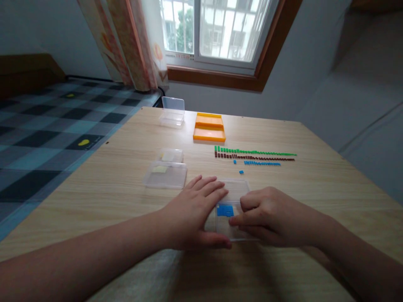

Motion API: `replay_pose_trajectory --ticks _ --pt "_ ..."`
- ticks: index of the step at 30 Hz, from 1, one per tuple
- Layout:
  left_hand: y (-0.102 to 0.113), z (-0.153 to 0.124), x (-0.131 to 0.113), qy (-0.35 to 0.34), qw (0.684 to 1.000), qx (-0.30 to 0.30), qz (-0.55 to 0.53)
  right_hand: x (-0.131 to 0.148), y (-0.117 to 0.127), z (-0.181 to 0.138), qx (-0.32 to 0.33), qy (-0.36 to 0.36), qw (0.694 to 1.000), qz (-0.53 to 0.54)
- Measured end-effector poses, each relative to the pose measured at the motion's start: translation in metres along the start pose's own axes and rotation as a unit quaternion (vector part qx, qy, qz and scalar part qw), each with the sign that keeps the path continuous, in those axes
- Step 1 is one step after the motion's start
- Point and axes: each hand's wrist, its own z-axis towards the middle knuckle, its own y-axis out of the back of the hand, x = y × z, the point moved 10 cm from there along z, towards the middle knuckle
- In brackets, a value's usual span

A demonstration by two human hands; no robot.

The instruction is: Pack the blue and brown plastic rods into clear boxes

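Note:
Low in the middle of the head view, a clear plastic box [237,186] lies open on the table with its lid folded back. Blue bricks [224,210] sit packed together in its far left corner. My left hand [198,212] rests along the box's left side, fingers stretched over the lid and thumb by the near edge. My right hand [270,216] reaches in from the right, fingers curled and bent. Its foremost fingertip touches or nearly touches the near edge of the blue bricks. Whether a small piece is between those fingers is hidden.
Beyond my hands are rows of green bricks [239,150], brown bricks [241,157] and blue bricks [262,163], with loose blue bricks [241,172] nearby. Another clear box [170,178] stands open at left. At the back are an orange tray [209,137] and a clear box [172,119].

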Motion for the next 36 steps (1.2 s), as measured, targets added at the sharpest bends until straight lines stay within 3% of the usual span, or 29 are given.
replay_pose_trajectory --ticks 22,30,36 --pt "0.000 0.000 -0.001 0.002 1.000 0.005 0.002 -0.003 -0.003 0.004 -0.009 -0.044 0.999 0.007" --pt "0.001 0.000 -0.002 -0.001 1.000 0.004 0.006 0.000 0.006 -0.001 -0.013 0.011 0.999 0.041" --pt "0.001 0.000 -0.001 0.005 1.000 0.008 0.003 -0.009 0.015 -0.004 -0.030 -0.004 0.999 0.043"
